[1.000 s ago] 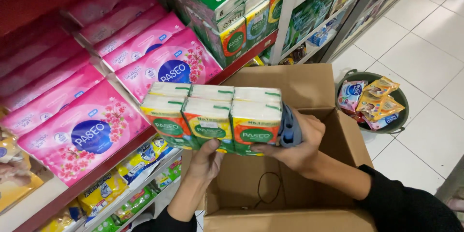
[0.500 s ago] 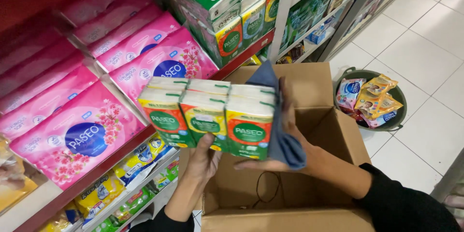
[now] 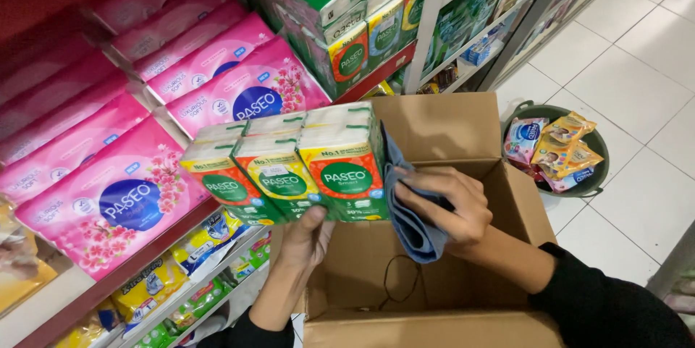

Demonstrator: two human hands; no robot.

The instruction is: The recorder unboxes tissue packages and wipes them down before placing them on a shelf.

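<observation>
- Tissue multipack (image 3: 289, 167): yellow, orange and green, white tops.
- Cloth (image 3: 413, 228): blue-grey.
- Shelf packs (image 3: 108, 203): pink, floral print, blue oval.
- Cardboard box (image 3: 441, 127): plain brown.

tissue multipack (image 3: 289, 167) above open carton (image 3: 434, 275) | shelf (image 3: 108, 268) left | basket (image 3: 557, 152) right

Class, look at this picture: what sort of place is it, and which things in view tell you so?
Most likely a shop aisle. Shelves hold rows of pink tissue packs, an open carton sits on the tiled floor, and a basket of packaged goods stands beside it. The left hand holds a green multipack.
</observation>
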